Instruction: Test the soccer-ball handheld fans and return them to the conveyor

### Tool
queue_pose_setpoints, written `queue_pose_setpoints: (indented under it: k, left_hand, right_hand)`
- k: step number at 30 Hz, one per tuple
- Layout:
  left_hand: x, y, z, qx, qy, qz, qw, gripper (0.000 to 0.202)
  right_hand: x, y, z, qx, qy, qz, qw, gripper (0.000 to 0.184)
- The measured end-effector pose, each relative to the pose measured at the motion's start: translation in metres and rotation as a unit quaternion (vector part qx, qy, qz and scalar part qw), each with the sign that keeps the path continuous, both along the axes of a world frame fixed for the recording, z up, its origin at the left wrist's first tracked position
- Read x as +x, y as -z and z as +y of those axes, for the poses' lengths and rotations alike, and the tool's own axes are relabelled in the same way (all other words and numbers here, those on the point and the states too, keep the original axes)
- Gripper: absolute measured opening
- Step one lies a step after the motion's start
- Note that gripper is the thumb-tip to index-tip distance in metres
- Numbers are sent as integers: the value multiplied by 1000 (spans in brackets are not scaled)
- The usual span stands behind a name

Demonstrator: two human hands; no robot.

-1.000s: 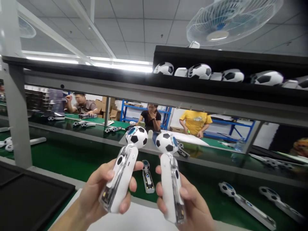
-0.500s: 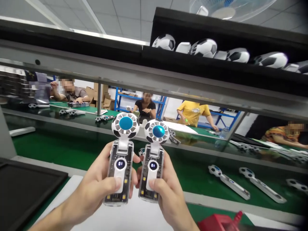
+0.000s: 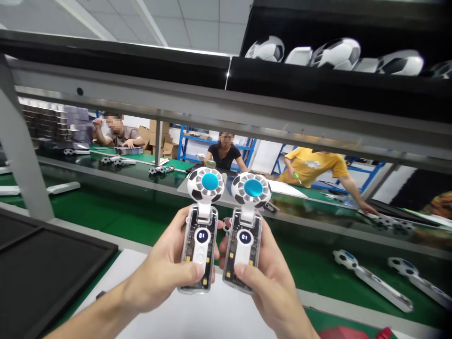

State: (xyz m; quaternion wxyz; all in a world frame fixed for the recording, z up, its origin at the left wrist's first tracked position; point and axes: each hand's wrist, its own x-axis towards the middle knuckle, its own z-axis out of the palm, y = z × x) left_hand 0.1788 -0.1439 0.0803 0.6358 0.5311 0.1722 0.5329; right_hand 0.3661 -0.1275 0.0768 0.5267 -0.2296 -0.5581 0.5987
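Observation:
My left hand (image 3: 165, 275) grips a small handheld fan (image 3: 200, 235) upright, thumb on its white button. That fan has a football-patterned head with a blue hub, a clear body and a lit display reading 01. My right hand (image 3: 271, 287) holds a matching second fan (image 3: 244, 233) the same way, thumb on its button. The two fans stand side by side, fronts turned to me, above a white sheet (image 3: 197, 320) on the bench.
A green conveyor belt (image 3: 116, 216) runs across, carrying more fans (image 3: 370, 280). A black tray (image 3: 42, 263) lies at my left. The black shelf overhead (image 3: 318, 75) holds football fan heads. Three people work across the line. A grey post (image 3: 21, 150) stands at left.
A second ago the fans showed their backs; both are turned front-on now with displays lit. Since half a second ago they shifted slightly right and the view tilted a little.

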Motion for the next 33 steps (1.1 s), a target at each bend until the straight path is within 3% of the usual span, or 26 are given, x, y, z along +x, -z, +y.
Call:
queue_pose_setpoints:
  k: [6,13,20,27,30,33]
  left_hand:
    - [2,4,1,-5,-2,5,1000,49]
    - [-1,-1,0,-33,-13,-25,999,45]
    - [-1,2,2,-27,-13,-30,999,42]
    - [1,-3,1,-33,10,-41,999,43]
    - [2,-4,3,-20,-9,-37,999,42]
    - [4,-1,9,-9,-78,-46,996,23]
  right_hand:
    - [-5,1,1,5,-5,32,999,74]
    - [-3,1,1,-13,32,6,999,77]
    - [0,2,1,-15,30,1,999,77]
    - [-3,4,3,-11,35,-1,999,76]
    - [-5,-1,-4,-42,64,36,996,62]
    - [1,-2,-7,-87,-3,58,994,33]
